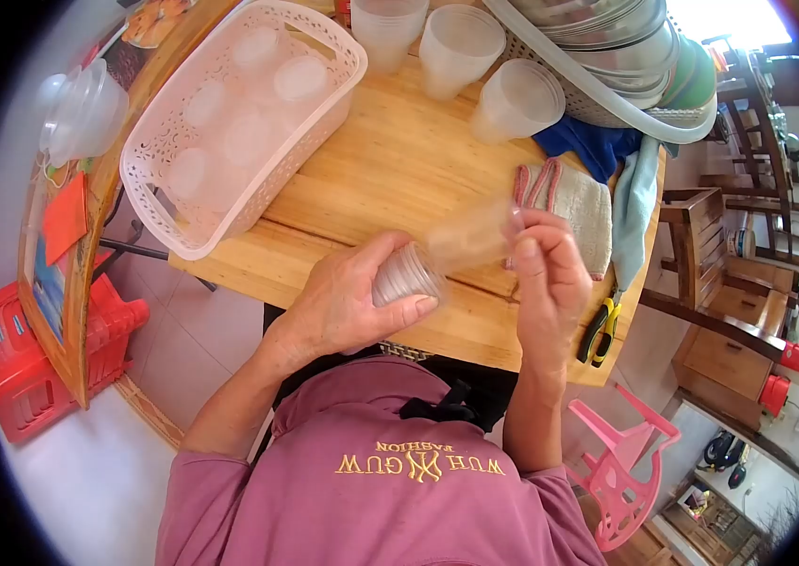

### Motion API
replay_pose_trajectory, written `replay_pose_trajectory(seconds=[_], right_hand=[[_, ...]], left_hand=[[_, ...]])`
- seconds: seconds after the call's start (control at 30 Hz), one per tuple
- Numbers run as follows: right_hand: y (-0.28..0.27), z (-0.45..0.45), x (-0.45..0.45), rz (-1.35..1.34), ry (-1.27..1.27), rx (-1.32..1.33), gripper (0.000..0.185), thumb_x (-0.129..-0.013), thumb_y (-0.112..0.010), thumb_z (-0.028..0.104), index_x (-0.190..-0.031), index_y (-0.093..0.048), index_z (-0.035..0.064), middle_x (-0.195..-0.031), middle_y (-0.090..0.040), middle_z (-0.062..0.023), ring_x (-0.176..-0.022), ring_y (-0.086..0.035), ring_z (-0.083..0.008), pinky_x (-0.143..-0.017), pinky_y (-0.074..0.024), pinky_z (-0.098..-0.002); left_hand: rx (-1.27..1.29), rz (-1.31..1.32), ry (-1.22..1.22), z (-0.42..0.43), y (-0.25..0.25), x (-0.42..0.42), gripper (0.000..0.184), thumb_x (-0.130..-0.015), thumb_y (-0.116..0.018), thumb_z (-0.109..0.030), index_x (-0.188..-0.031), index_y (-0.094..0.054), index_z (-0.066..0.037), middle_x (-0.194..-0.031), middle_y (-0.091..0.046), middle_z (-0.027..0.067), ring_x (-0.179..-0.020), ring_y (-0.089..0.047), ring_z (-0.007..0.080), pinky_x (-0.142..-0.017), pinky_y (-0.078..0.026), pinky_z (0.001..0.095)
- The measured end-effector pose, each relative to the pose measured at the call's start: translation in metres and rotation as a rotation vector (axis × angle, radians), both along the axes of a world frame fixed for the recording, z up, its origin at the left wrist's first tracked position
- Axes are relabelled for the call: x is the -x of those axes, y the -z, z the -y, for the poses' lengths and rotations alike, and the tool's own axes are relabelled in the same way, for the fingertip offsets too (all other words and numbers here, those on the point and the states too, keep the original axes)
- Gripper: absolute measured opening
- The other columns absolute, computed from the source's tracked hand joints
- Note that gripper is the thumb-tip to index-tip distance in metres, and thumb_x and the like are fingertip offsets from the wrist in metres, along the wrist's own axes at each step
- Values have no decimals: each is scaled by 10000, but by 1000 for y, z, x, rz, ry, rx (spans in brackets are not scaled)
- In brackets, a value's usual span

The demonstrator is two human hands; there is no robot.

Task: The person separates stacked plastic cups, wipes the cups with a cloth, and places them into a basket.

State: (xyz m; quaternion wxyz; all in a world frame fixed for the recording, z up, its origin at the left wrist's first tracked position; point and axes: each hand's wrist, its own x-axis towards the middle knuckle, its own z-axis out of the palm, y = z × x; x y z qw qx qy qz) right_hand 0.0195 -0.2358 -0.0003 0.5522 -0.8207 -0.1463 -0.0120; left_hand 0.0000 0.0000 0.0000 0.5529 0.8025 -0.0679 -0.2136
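My left hand (348, 297) is wrapped round a stack of clear plastic cups (407, 278), its open end tilted to the right. Pinched in the fingers of my right hand (550, 269) is a single translucent cup (475, 236), slightly blurred, just to the right of the stack. Both hands are above the front part of the wooden table (371, 170). To the upper left, a pink basket (333, 123) holds several translucent cups. More stacks of cups (461, 42) stand at the table's back.
At the back right, a basket (598, 94) carries metal bowls (607, 38). Near the right edge lie a blue cloth (588, 146), a folded beige cloth (574, 212) and yellow-black pliers (599, 330). A pink chair (621, 453) stands lower right, a red crate (50, 358) lower left.
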Motion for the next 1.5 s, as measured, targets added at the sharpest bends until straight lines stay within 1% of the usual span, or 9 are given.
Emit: replay_pose_trajectory(seconds=[0.2,0.3,0.57,0.83,1.0,1.07,1.27,1.37,1.5], right_hand=[[4,-23,-4,-156,308,-323,195,-976,-567,48,-1153,-576,-33,-1133,-610,-70,-988,-543,-119,-861,-438,-247],[6,-27,-3,66,339,-115,181,-906,-622,4,-1082,-587,-21,-1106,-600,-114,-998,-585,-221,-865,-471,-309],[-9,-20,5,-114,-288,-63,89,-868,-663,14,-943,-614,13,-950,-624,-135,-882,-610,-302,-790,-484,-361],[-8,-23,8,-27,-260,-10,99,-870,-634,-20,-952,-581,1,-914,-601,-140,-842,-591,-312,-748,-479,-366],[4,-9,6,-42,97,-98,49,-941,-567,-10,-989,-563,1,-961,-580,-86,-887,-554,-182,-810,-450,-285],[8,-6,3,-71,163,-119,63,-951,-556,-6,-1014,-560,2,-999,-569,-75,-910,-538,-164,-831,-439,-266],[11,-14,0,36,331,-146,208,-911,-598,-26,-1112,-551,-1,-1143,-542,-94,-987,-522,-160,-856,-446,-261],[8,-13,4,108,303,-112,231,-882,-620,-42,-1104,-571,-1,-1112,-564,-101,-962,-541,-171,-826,-464,-275],[-3,-15,9,21,58,-44,99,-881,-646,-6,-977,-624,-7,-948,-619,-113,-831,-586,-216,-750,-486,-312]], left_hand=[[-19,76,-35,0,7,2,744,-813,-691,-513,-1256,-516,58,-1067,-640,288,-989,-635,433,-845,-504,455],[-11,81,-46,1,8,2,749,-820,-681,-511,-1263,-511,68,-1076,-637,294,-1000,-634,433,-850,-503,456],[37,59,-58,0,10,0,776,-798,-693,-517,-1268,-513,73,-1049,-644,294,-979,-647,422,-832,-510,440],[-3,53,-60,2,5,-2,752,-795,-686,-520,-1234,-527,70,-1015,-648,285,-953,-654,411,-817,-514,435],[43,68,-71,0,11,0,746,-797,-684,-534,-1220,-532,62,-997,-654,274,-935,-658,407,-808,-516,435],[18,-17,-46,-1,7,-1,704,-800,-699,-501,-1229,-531,32,-1072,-635,186,-997,-627,263,-868,-486,362],[4,-43,-61,-1,8,0,693,-798,-702,-503,-1209,-548,34,-1044,-646,172,-986,-629,246,-860,-490,356],[19,31,-87,1,14,1,768,-793,-684,-604,-1176,-559,50,-975,-658,250,-921,-660,386,-798,-517,433],[41,30,-83,2,12,-1,739,-786,-700,-585,-1169,-568,33,-965,-661,231,-909,-663,369,-787,-518,423]])
